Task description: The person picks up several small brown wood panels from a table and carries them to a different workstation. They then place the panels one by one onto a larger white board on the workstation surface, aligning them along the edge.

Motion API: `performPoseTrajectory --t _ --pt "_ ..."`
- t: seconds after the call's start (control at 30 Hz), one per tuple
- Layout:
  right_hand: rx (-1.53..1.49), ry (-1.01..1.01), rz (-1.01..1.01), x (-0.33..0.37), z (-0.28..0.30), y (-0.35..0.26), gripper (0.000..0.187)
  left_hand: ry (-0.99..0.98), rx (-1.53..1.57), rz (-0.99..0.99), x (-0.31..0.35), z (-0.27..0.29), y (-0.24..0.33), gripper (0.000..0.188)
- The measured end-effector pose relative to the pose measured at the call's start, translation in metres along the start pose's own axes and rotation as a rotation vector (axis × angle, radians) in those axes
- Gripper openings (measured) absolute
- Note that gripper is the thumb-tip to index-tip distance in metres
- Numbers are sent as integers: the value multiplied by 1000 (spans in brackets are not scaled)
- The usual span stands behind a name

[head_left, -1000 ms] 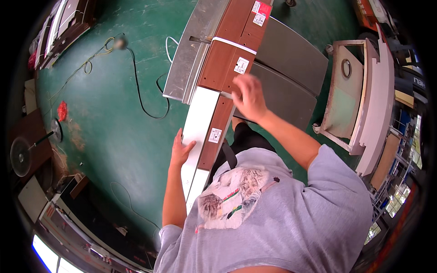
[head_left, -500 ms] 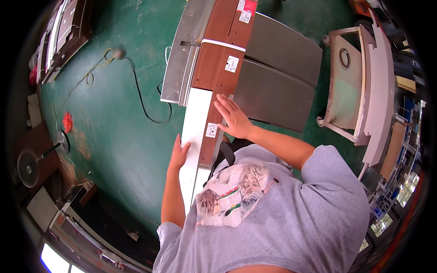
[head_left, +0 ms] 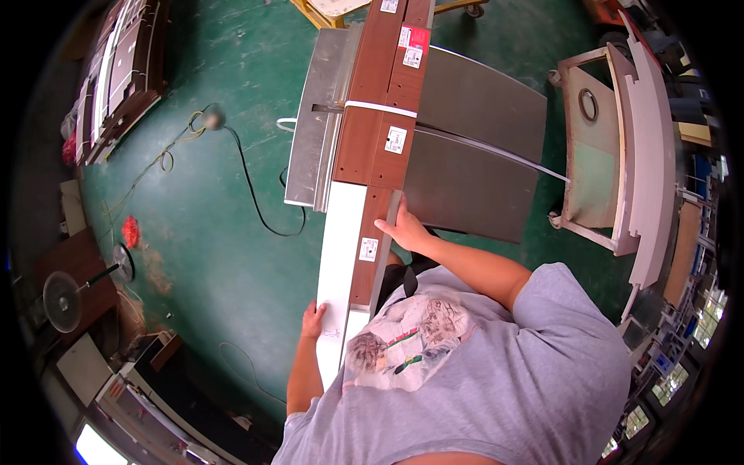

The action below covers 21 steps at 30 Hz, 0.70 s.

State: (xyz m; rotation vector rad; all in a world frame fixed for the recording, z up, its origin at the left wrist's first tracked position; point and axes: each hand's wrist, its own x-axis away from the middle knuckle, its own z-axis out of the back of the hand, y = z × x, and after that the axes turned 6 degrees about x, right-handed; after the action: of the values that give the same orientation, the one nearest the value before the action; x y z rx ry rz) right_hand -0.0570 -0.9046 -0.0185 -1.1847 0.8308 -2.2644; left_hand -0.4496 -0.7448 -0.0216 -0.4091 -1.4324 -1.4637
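A long stack of boards runs away from my body, with a white panel (head_left: 341, 248) along its left and a brown wood-grain board (head_left: 372, 271) along its right. My left hand (head_left: 313, 320) grips the white panel's left edge near my body, its lower fingers partly hidden. Farther up, my right hand (head_left: 403, 227) holds the brown board's right edge, thumb toward the top and fingers down the side. Beyond lie more brown boards (head_left: 385, 77) bearing labels, with a white strap (head_left: 380, 105) across them. A thin pale strip (head_left: 496, 155) extends rightward over the metal table.
The boards rest across a grey metal table (head_left: 473, 190) with a metal side wing (head_left: 310, 128) on the left. A wheeled wooden cart (head_left: 593, 147) stands at right. At left are a cable (head_left: 248, 186) on the green floor and a standing fan (head_left: 62, 301).
My left hand has slid nearer my body along the white panel. My right hand went from lying flat on the brown board to holding its edge. The pale strip now shows at right.
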Motion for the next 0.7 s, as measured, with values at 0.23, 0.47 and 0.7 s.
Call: performPoseTrajectory --t 0.23,0.47,0.7 --pt "54 75 39 1 1 -1 107 23 27 -11 13 2 19 72" --pt "-11 48 5 -5 20 -13 99 13 66 -16 7 -3 31 70" --pt "-200 101 -100 -7 21 -3 92 -15 116 35 -17 -18 31 73"
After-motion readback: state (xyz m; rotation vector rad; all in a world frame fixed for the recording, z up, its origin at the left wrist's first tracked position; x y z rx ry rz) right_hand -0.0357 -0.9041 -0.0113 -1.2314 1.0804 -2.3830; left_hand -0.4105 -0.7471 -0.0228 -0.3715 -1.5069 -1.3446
